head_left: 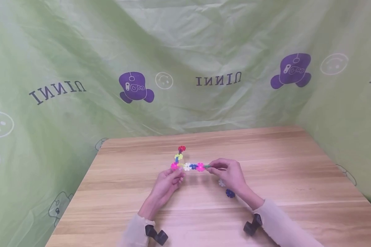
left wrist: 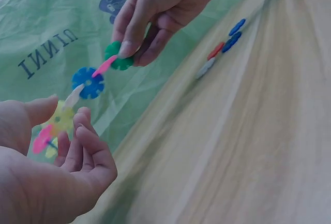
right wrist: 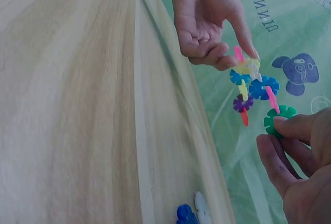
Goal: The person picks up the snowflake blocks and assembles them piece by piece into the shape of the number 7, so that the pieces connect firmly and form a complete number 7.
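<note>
A chain of notched plastic snowflake discs (head_left: 187,166) is held up above the table between both hands. It has pink, white, blue, yellow and green discs slotted edge to edge, with a branch ending in a red disc (head_left: 181,148). My left hand (head_left: 166,185) holds the chain near its yellow disc (left wrist: 61,118), by the bend. At the other end, my right hand (head_left: 232,174) pinches a green disc (right wrist: 279,120) between thumb and fingers. That green disc meets a pink disc (right wrist: 272,99), which joins a blue disc (left wrist: 88,83).
On the wooden table (head_left: 117,199) lie a loose white disc (head_left: 221,183) and a dark blue disc (head_left: 230,193) below my right hand. A red disc (left wrist: 215,51) and another blue disc (left wrist: 237,27) lie by them. Green printed cloth (head_left: 179,113) hangs around the table.
</note>
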`<action>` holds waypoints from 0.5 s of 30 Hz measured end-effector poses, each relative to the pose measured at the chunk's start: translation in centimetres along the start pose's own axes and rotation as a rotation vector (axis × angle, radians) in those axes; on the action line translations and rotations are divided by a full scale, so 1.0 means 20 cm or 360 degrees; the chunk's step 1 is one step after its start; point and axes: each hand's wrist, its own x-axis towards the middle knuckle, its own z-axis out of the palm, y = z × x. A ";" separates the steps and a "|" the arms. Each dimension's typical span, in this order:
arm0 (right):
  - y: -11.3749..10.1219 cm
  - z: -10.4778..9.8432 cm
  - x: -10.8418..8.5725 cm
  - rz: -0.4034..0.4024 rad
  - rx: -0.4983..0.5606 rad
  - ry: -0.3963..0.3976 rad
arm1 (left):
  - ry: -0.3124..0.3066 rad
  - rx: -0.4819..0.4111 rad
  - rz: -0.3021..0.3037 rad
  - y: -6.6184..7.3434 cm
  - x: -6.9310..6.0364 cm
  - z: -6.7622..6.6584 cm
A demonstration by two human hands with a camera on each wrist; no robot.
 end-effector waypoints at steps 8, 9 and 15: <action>-0.03 0.08 -0.02 -0.0060 -0.0034 0.0002 | -0.0053 0.0029 -0.0001 -0.07 0.00 0.12; -0.03 0.09 -0.02 -0.0074 -0.0061 -0.0020 | -0.0031 0.0027 0.0002 -0.07 0.00 0.14; -0.02 0.07 -0.01 -0.0072 -0.0135 -0.0222 | 0.0108 0.0052 0.0021 -0.10 0.01 0.17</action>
